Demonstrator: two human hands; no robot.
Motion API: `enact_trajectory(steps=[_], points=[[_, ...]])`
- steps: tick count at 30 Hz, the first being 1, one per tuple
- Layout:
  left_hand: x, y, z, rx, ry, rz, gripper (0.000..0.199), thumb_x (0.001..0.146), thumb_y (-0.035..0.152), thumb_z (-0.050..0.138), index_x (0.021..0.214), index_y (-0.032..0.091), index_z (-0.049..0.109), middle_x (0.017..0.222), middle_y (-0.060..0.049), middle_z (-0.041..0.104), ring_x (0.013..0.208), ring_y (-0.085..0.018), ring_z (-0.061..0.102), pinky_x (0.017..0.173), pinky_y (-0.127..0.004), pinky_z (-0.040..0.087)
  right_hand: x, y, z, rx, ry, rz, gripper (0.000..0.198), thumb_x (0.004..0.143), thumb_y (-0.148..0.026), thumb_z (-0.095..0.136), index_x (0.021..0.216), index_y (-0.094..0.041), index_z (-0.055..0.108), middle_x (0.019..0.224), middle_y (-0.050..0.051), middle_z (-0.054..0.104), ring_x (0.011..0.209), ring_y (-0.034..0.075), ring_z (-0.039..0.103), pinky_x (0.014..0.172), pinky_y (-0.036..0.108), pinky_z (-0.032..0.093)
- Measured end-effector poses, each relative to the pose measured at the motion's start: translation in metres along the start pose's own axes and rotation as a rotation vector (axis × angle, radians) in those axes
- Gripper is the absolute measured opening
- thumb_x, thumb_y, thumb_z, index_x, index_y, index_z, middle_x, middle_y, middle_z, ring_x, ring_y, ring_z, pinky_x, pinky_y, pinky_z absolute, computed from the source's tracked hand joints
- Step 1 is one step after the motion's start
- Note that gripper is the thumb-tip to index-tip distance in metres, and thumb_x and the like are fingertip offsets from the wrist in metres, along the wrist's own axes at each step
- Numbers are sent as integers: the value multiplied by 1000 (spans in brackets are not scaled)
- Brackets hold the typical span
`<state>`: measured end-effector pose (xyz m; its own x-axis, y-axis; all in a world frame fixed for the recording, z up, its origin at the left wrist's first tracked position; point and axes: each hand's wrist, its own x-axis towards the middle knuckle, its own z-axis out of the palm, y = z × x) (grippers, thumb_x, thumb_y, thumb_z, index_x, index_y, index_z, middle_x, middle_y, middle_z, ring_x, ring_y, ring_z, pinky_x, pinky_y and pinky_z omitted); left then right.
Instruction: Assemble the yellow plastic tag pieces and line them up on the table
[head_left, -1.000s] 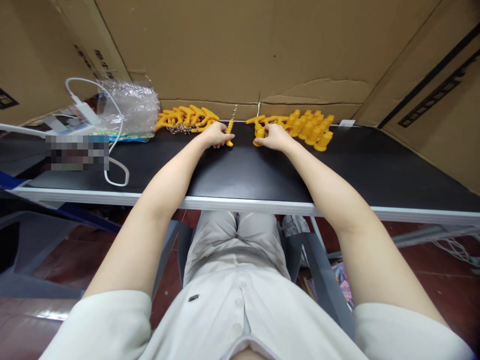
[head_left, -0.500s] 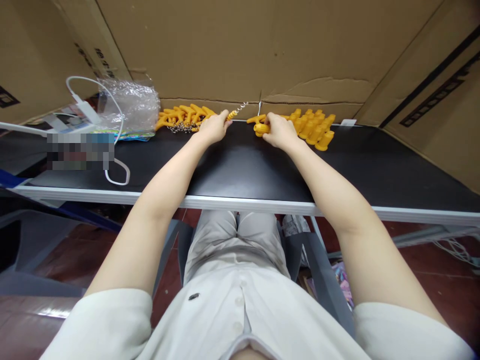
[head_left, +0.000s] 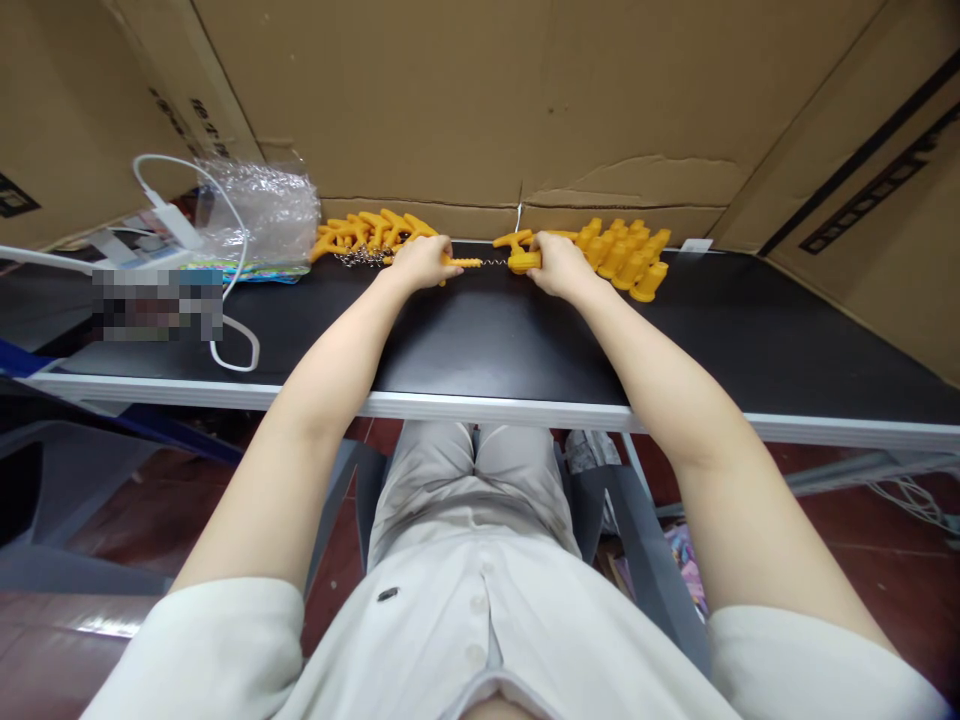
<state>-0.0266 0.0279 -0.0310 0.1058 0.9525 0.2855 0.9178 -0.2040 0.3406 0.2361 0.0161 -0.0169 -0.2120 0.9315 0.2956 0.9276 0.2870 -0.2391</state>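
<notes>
My left hand [head_left: 421, 264] is closed around a yellow T-handled corkscrew [head_left: 469, 263], its metal spiral pointing right. Held in the fingers of my right hand [head_left: 559, 266] is a yellow hollow sleeve [head_left: 523, 261], its end facing the corkscrew. The spiral's tip is at the sleeve's mouth; whether it is inside I cannot tell. Left of my left hand lies a pile of corkscrews [head_left: 371, 228] with metal spirals. To the right of my right hand, several yellow sleeves [head_left: 619, 250] stand upright in rows. Another yellow handle [head_left: 511, 239] lies just behind the held sleeve, partly hidden.
A black tabletop [head_left: 495, 340] has a pale metal front edge. Cardboard walls [head_left: 600, 100] enclose its back and sides. At left are a clear plastic bag [head_left: 259, 215], a white cable [head_left: 244, 340] and a blurred-out item. A small white paper [head_left: 697, 245] lies at back right.
My left hand has lowered and turned the corkscrew, bringing its spiral from pointing up and right to level with the sleeve. My right hand has turned the sleeve slightly and stays in place.
</notes>
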Motion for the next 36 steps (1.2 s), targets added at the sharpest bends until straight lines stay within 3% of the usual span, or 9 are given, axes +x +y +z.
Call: enact_trajectory(steps=[4, 9, 12, 16, 22, 25, 31, 34, 36], points=[[-5, 8, -2, -10, -26, 60, 25, 89, 41, 83, 106, 24, 75, 106, -9, 78, 117, -33, 70, 104, -38, 55, 3, 3, 4, 112, -7, -98, 47, 91, -7, 72, 138, -9, 74, 139, 21, 77, 129, 36, 73, 116, 45, 55], [-11, 16, -6, -25, -27, 128, 39, 88, 38, 79, 123, 21, 75, 107, -8, 76, 112, -32, 71, 106, -40, 55, -1, -1, -2, 231, -8, -192, 39, 89, -21, 81, 128, -18, 78, 131, 13, 80, 120, 33, 73, 112, 46, 56], [-12, 16, -9, -41, -20, 118, 42, 83, 29, 76, 124, 22, 75, 104, -7, 73, 111, -32, 71, 105, -40, 55, -3, -3, -6, 303, -9, -141, 42, 90, -31, 83, 129, -18, 75, 126, 12, 79, 115, 31, 74, 105, 45, 59], [-12, 17, -10, -63, -5, 96, 39, 80, 22, 72, 119, 21, 76, 102, -7, 72, 109, -31, 71, 104, -40, 55, 2, 1, -2, 495, -39, -83, 46, 89, -25, 85, 132, -19, 69, 125, 11, 79, 104, 25, 79, 101, 43, 64], [-14, 19, -12, -119, -4, 99, 35, 79, 21, 70, 112, 19, 77, 101, -6, 71, 107, -29, 69, 102, -37, 53, 0, 8, -10, 734, -108, -36, 39, 83, -21, 97, 112, -19, 71, 122, 10, 80, 102, 23, 82, 102, 43, 69], [-17, 21, -15, -124, 5, 119, 34, 78, 20, 70, 111, 18, 77, 100, -6, 71, 106, -29, 68, 101, -37, 52, -6, 6, -18, 822, -174, 30, 37, 87, -41, 100, 98, -19, 72, 101, 10, 82, 88, 24, 82, 92, 42, 71], [-20, 26, -15, -137, 52, 111, 33, 79, 22, 69, 111, 20, 77, 92, -4, 69, 101, -28, 68, 100, -39, 53, -5, 2, -18, 809, -234, 148, 77, 91, -97, 68, 89, -21, 73, 60, 7, 69, 58, 25, 74, 60, 35, 63], [-18, 26, -13, -139, 59, 112, 34, 78, 21, 70, 112, 21, 77, 94, -5, 70, 105, -30, 69, 103, -41, 53, -4, 1, -18, 753, -250, 209, 83, 92, -102, 58, 87, -20, 75, 55, 6, 64, 54, 25, 71, 55, 34, 58], [-16, 24, -12, -136, 56, 107, 34, 78, 21, 71, 112, 22, 77, 95, -5, 70, 108, -31, 69, 104, -42, 53, -4, 2, -20, 750, -285, 215, 78, 95, -97, 61, 89, -20, 75, 63, 7, 70, 55, 23, 71, 56, 34, 57]])
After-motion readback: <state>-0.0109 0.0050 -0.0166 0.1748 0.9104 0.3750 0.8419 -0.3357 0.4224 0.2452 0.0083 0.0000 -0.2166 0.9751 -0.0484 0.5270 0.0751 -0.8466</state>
